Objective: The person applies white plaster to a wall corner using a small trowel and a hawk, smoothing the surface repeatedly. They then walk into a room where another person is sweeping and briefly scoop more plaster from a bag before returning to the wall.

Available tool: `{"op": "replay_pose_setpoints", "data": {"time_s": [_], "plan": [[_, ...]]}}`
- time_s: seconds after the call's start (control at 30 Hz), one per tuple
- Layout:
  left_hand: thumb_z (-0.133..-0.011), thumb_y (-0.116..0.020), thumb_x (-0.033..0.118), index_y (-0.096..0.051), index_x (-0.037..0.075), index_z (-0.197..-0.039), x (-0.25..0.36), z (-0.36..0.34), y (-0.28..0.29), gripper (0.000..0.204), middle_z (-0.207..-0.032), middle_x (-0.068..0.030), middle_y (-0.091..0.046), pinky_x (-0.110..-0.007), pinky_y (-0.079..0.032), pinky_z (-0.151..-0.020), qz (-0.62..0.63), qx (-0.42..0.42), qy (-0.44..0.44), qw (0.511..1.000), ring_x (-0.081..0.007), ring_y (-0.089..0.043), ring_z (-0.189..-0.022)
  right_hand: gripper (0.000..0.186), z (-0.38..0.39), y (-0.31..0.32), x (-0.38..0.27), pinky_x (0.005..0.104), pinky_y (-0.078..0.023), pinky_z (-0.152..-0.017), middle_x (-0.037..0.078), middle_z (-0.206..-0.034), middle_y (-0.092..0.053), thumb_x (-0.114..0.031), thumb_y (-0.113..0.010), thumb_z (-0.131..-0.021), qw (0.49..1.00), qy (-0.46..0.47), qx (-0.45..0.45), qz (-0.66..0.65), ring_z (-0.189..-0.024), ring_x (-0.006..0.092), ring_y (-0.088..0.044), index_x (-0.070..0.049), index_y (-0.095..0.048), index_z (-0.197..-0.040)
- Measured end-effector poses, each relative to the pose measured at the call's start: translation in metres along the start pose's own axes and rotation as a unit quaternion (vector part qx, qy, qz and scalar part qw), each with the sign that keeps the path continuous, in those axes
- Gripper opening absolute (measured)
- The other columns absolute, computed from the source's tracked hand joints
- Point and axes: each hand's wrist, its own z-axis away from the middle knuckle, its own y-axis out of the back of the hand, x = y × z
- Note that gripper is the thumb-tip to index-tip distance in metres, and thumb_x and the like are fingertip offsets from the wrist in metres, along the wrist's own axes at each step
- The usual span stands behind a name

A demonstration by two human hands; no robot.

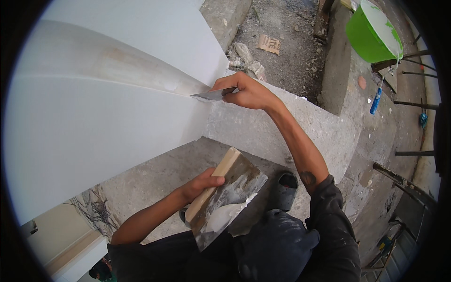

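Probably light and springy, the putty knife [212, 94] sits at the white wall [117, 117] in the curled right hand [251, 91], while the left hand [201, 184] wraps the wooden handle [227, 165] of a putty-smeared broad spreader [221, 202] — likely heavier, best held there.

The bare, unadorned right hand [246, 91] is raised ahead of the body, fingers curled in a grip and directed leftward. Its wrist bends left, and the bare right forearm [296, 136] slants up from a bent elbow (a dark mark [308, 178] shows on the arm near the short, dark cloth right sleeve [331, 221]). The bare left hand [203, 184] sits lower and nearer the torso, clasped firmly, thumb [217, 181] laid across the top. The bare left forearm [152, 214] angles up and rightward from an outward elbow.
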Motion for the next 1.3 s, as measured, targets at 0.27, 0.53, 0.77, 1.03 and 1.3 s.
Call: {"op": "replay_pose_setpoints", "data": {"time_s": [0.27,0.53,0.77,1.03,1.3], "plan": [[-0.087,-0.061,0.039,-0.041,-0.004,-0.132,0.004,0.004,0.001,0.066,-0.116,-0.0118,-0.057,-0.028,-0.046,-0.090,0.004,-0.006,-0.032,0.999,-0.0148,-0.056,-0.105,0.045,0.025,-0.008,-0.016,0.0323,-0.050,-0.083,0.012,-0.099,-0.071,0.013,-0.050,-0.068,0.998,0.038,0.037,0.038,-0.092,0.0215,-0.066,-0.005,-0.072,-0.102],[-0.095,-0.048,0.044,-0.048,0.001,-0.126,0.002,0.005,-0.006,0.054,-0.106,-0.0130,-0.063,-0.032,-0.054,-0.080,0.121,0.043,-0.062,0.990,-0.0176,-0.064,-0.094,0.039,0.103,-0.003,-0.079,0.0324,-0.050,-0.085,0.016,-0.105,-0.068,0.014,-0.054,-0.075,0.965,0.061,0.238,0.089,-0.099,0.0261,-0.066,-0.002,-0.069,-0.106],[-0.099,-0.040,0.043,-0.046,0.003,-0.130,0.016,-0.024,-0.029,0.051,-0.114,-0.0131,-0.061,-0.037,-0.054,-0.086,0.276,0.075,-0.079,0.955,-0.0223,-0.064,-0.100,0.033,0.164,-0.079,-0.103,0.0546,-0.046,-0.096,0.023,-0.120,-0.057,0.005,-0.062,-0.082,0.923,0.266,0.267,0.077,-0.112,0.0427,-0.057,0.001,-0.058,-0.114],[-0.099,-0.036,0.044,-0.044,0.004,-0.132,0.029,-0.017,-0.043,0.052,-0.117,-0.0158,-0.059,-0.040,-0.050,-0.093,0.265,0.016,-0.120,0.957,-0.0245,-0.061,-0.106,0.034,0.165,-0.088,-0.083,0.0623,-0.037,-0.103,0.016,-0.131,-0.051,-0.005,-0.068,-0.080,0.910,0.335,0.167,0.178,-0.124,0.0402,-0.048,-0.012,-0.062,-0.113],[-0.097,-0.047,0.032,-0.044,-0.003,-0.129,0.025,-0.018,-0.038,0.047,-0.115,-0.0151,-0.060,-0.033,-0.056,-0.082,0.186,0.113,-0.134,0.967,-0.0195,-0.065,-0.097,0.030,0.171,-0.060,-0.061,0.0546,-0.045,-0.100,0.012,-0.122,-0.060,-0.009,-0.067,-0.079,0.878,0.258,0.177,0.363,-0.112,0.0338,-0.059,-0.010,-0.067,-0.109]]}}
